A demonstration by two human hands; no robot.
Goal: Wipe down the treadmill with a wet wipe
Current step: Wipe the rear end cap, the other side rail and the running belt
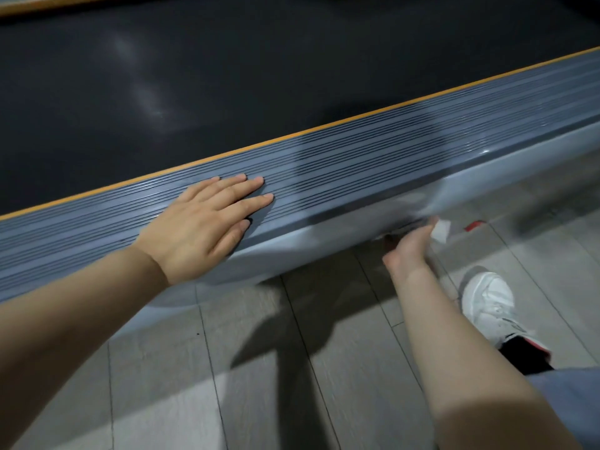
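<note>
Grey plank floor w/ treadmill: keep left hand spread flat on rail; right hand pinching wet wipe, blurred — wipe along lower edge.

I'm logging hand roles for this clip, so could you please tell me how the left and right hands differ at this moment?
The left hand lies flat, fingers straight, on the ribbed side rail of the treadmill; the right hand sits lower, against the rail's smooth outer side near the floor.
The left hand holds nothing; the right hand grips a white wet wipe.
The left hand looks sharp; the right hand is blurred.
Both arms are bare.
</note>
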